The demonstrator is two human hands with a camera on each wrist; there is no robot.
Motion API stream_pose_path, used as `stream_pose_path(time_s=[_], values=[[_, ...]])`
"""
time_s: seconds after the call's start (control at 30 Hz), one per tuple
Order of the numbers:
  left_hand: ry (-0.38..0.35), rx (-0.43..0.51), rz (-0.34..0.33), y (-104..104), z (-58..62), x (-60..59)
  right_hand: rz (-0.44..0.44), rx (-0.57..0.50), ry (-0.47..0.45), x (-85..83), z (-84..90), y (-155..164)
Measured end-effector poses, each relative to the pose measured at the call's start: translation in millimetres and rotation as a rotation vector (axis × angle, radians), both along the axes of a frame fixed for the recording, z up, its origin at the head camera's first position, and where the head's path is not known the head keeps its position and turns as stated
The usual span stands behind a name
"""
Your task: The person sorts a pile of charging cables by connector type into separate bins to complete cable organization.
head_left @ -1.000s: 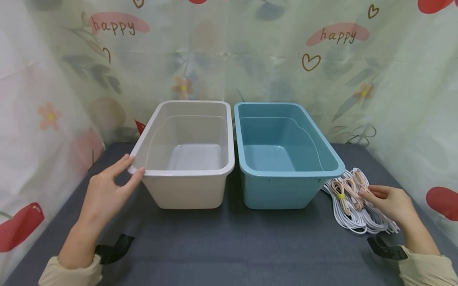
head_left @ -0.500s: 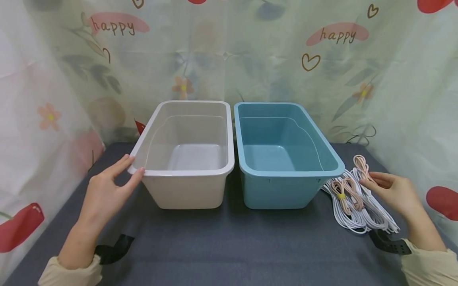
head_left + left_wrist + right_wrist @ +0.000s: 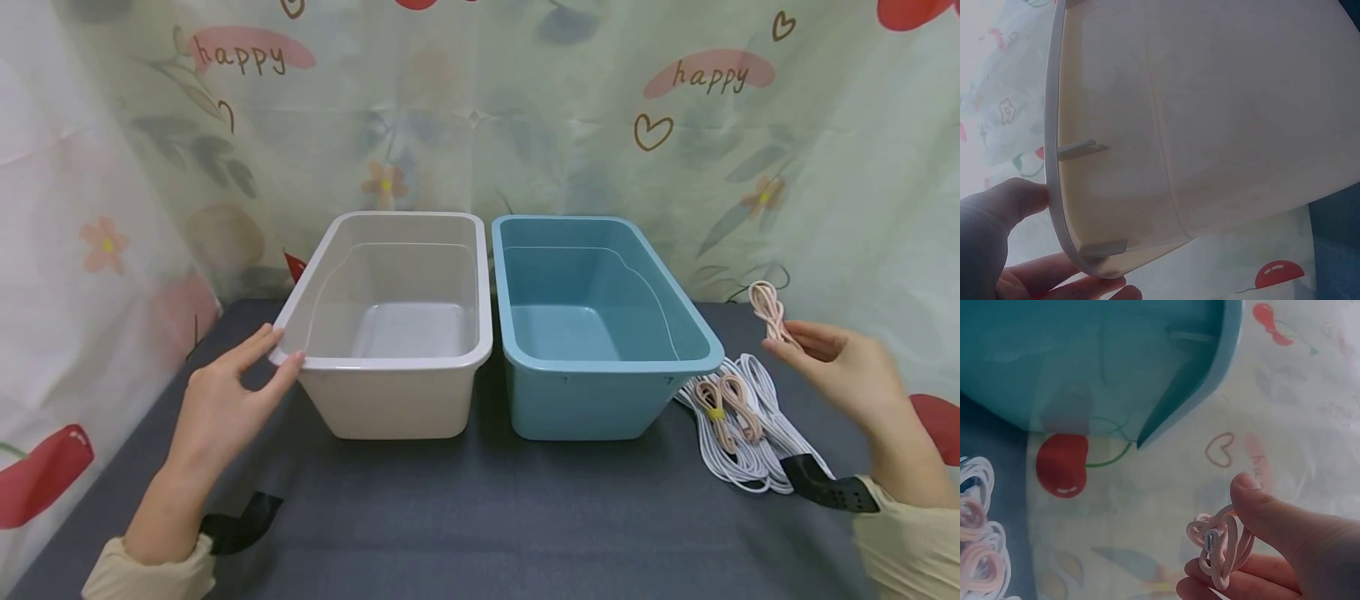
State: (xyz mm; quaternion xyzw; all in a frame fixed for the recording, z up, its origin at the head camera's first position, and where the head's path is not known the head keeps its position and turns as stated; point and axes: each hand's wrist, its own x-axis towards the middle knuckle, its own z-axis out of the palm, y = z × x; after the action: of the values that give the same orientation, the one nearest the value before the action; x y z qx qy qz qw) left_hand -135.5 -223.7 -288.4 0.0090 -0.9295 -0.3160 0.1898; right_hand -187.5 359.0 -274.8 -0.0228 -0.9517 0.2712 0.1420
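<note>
Currently pinching a coiled pink charging cable (image 3: 767, 304) between thumb and fingers of the right hand (image 3: 843, 367), out toward three o'clock in the head view. Holding it above the charcoal tablecloth (image 3: 495, 517), apart from the heap at its six o'clock. Showing, in the right wrist view, a small connector (image 3: 1210, 541) among the loops, at seven o'clock from the thumb tip. Grasping the beige plastic bin (image 3: 390, 363) by its rim with the left hand (image 3: 221, 396), setting thumb and fingertips astride the near corner, between eight and nine o'clock. Seeing a teal plastic bin (image 3: 600, 365) just beside that one, to its three o'clock, also upright. Finding, at the teal bin's four o'clock, a heap of coiled white cables (image 3: 772, 437) topped with two more pink bundles (image 3: 742, 406), one fastened by a yellow tie (image 3: 716, 413). Wearing cream sleeves (image 3: 911, 550), plus a black band (image 3: 828, 489) at each wrist. Facing a patterned curtain (image 3: 517, 83) at twelve o'clock, printed with hearts, flowers and the word "happy".
</note>
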Motion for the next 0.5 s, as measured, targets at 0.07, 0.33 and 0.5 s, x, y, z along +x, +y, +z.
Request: stream_pose_path(time_s=[0.07, 0.33, 0.5], values=[[0.002, 0.000, 0.002, 0.2, 0.0, -0.2, 0.011, -0.014, 0.015, -0.1, 6.0, -3.4], [-0.009, -0.004, 0.008, 0.7, -0.1, -0.5, 0.063, -0.040, 0.076, -1.5, 24.6, -18.9], [-0.010, -0.006, 0.007, 0.7, -0.5, -0.3, 0.099, -0.040, 0.121, -4.4, 32.8, -28.3]])
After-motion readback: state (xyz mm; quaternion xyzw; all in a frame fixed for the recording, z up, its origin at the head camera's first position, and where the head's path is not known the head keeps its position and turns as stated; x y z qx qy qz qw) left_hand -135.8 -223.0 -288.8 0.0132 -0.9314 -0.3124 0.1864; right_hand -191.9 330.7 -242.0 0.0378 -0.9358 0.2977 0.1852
